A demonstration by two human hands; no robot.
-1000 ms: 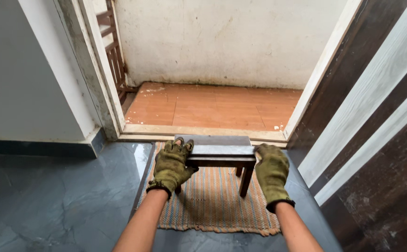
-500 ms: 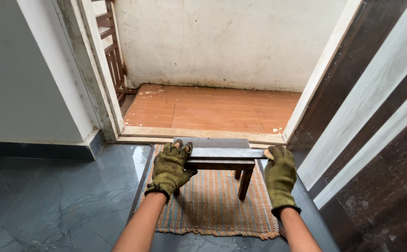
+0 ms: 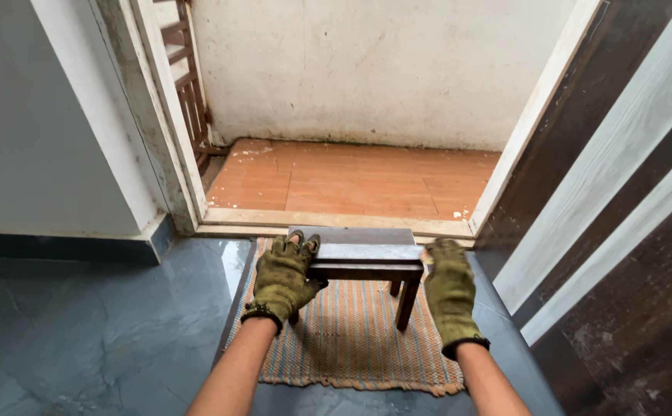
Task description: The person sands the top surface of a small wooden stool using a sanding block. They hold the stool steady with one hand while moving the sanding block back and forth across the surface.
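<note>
Small dark wooden stool (image 3: 363, 258) at centre frame, held over a striped woven doormat (image 3: 347, 339) on the glossy dark tile floor (image 3: 82, 331), just inside the doorway. Left hand (image 3: 283, 279), in an olive work glove, at 9 o'clock of the stool, grip closed round the left end of the seat, fingertips over the top edge. Right hand (image 3: 449, 289), same kind of glove, at 3 o'clock, grip pressed flat against the right end of the seat, thumb up by the top corner. Whether the stool's legs touch the mat: cannot tell; one leg plainly visible below the seat at 5 o'clock. Pale stone threshold (image 3: 336, 222) at 12 o'clock of the stool, orange-brown tiled floor (image 3: 351, 177) beyond it, stained whitewashed wall (image 3: 382, 69) further back. Wooden slatted frame (image 3: 189, 92) at 11 o'clock, leaning behind the left door jamb. Dark door with pale strips (image 3: 629, 208) at 2 o'clock.
</note>
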